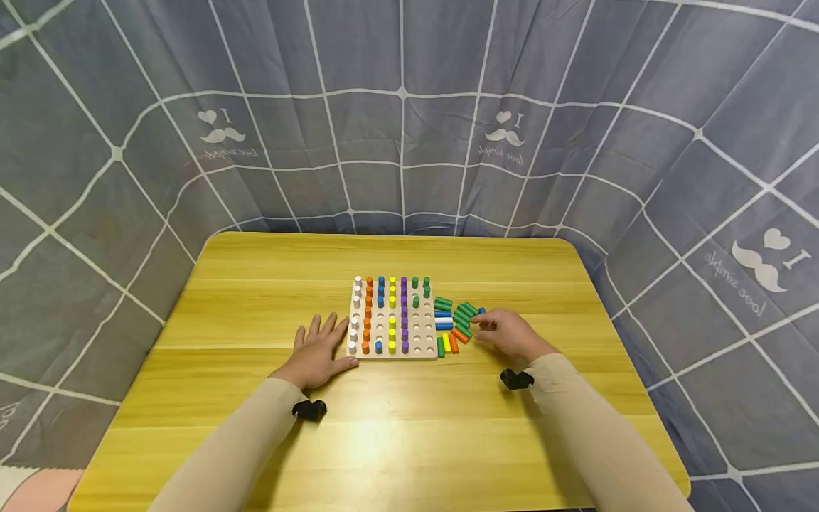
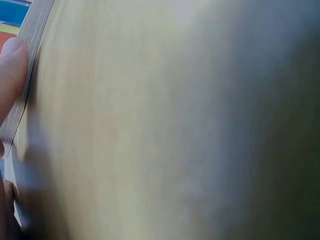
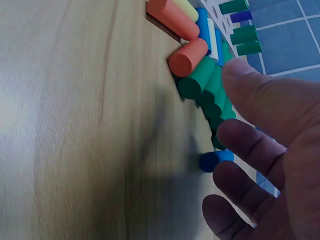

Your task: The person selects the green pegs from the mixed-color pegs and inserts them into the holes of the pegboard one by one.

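Left hand (image 1: 315,358), spread but mostly cropped in its wrist view, touches the left edge of the pegboard (image 1: 423,332); right of it, right hand (image 1: 505,333), grip parted, reaches loose green pegs (image 1: 462,319), contact unclear.

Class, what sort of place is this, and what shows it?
Probably a curtained-off tabletop work area: patterned grey curtains hang behind and beside a wooden table, which holds a pegboard and coloured pegs.

Pegboard (image 1: 424,344) as clock centre: bare table (image 1: 409,427) at 12, plenty more at 6 between the sleeves (image 1: 595,434). 8's blocked by the left hand (image 1: 316,355), thumb (image 1: 345,363) right at the pegboard. 3's a mess, loose pegs (image 1: 463,315) crowding its edge and the right hand (image 1: 508,334) just past them.
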A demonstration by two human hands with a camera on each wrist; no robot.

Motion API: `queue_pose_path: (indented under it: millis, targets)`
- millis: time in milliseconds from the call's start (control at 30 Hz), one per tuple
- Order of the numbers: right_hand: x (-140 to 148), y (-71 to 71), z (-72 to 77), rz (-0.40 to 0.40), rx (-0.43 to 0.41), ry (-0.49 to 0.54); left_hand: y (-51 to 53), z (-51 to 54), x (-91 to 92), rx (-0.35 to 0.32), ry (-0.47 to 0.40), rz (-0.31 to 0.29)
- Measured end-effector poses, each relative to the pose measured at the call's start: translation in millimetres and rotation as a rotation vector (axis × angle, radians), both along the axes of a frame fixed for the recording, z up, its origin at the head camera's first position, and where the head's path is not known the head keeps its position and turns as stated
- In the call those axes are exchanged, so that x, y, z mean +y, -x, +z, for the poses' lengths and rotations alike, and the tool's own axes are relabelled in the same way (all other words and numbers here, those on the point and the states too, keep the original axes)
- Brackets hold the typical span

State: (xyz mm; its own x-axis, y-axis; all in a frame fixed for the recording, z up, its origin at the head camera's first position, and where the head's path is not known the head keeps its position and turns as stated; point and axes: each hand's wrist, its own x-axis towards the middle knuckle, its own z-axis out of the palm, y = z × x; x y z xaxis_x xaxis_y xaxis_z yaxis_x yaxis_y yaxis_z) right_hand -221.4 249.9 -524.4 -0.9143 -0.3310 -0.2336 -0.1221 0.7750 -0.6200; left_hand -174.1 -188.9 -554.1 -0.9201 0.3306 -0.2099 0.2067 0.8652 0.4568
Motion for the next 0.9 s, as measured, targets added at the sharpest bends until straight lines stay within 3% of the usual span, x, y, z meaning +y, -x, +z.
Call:
queue_pose_path:
  millis: [233,400,900]
  targets:
    - [-6,2.6,-2.6,0.050,-0.041,0.006,3.3,1.7,-0.5,0.013,0.000,-0.013]
    - [-5,4.1,-13.3,0.050,-0.055,0.012,2.1,-1.5,-1.1,0.004,0.010,-0.014]
    - [-18,5.8,-17.1,0.095,0.022,-0.038,2.6,-2.3,-1.4,0.000,0.004,-0.004]
